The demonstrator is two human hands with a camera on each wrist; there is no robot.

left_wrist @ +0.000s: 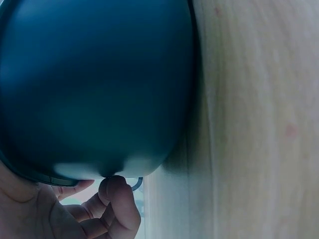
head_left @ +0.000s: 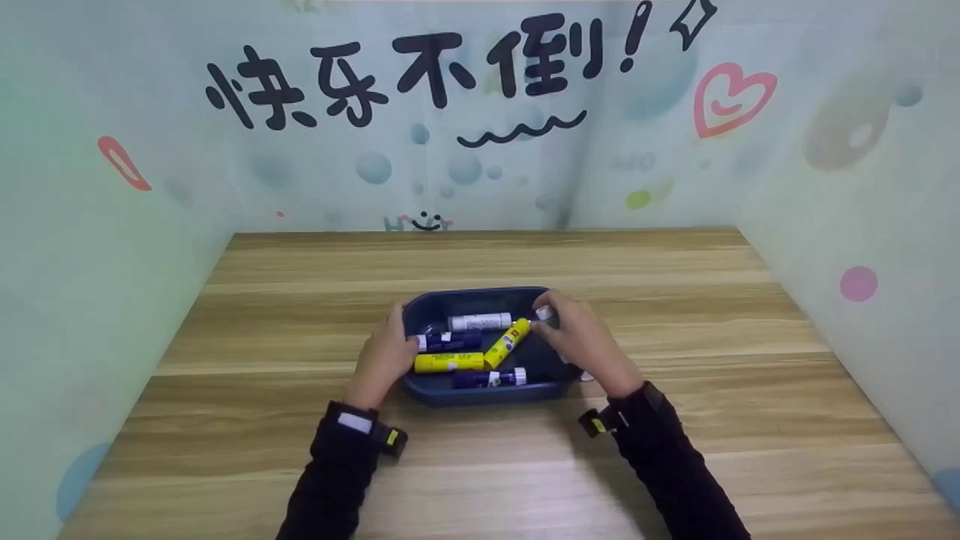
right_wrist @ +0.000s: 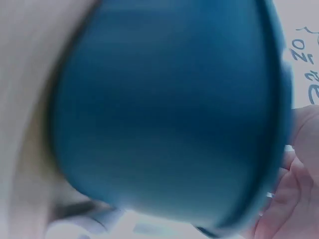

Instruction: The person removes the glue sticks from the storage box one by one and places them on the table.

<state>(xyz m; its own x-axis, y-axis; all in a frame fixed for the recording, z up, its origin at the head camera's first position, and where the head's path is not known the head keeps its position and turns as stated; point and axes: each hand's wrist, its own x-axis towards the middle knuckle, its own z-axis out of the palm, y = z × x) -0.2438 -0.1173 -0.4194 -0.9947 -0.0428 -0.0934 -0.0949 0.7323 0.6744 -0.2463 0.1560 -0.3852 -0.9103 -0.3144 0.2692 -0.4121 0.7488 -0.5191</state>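
Note:
A dark blue basin [head_left: 450,397] stands on the table with several glue sticks lying in it. Among them are a white glue stick [head_left: 480,322], a yellow one [head_left: 448,364], a tilted yellow one [head_left: 508,343] and a dark blue one [head_left: 480,379]. My left hand [head_left: 384,356] grips the basin's left end, thumb at the rim; the left wrist view shows fingers curled against the outer wall. Over the right end, my right hand [head_left: 589,341] pinches a dark glue stick with a white end [head_left: 543,312], partly hidden by the fingers.
The wood-grain table [head_left: 480,465] spreads around the basin. A printed cloth wall [head_left: 480,180] closes off the back, with similar walls at both sides. A small pale object [head_left: 587,376] shows beside the basin's right end, mostly hidden.

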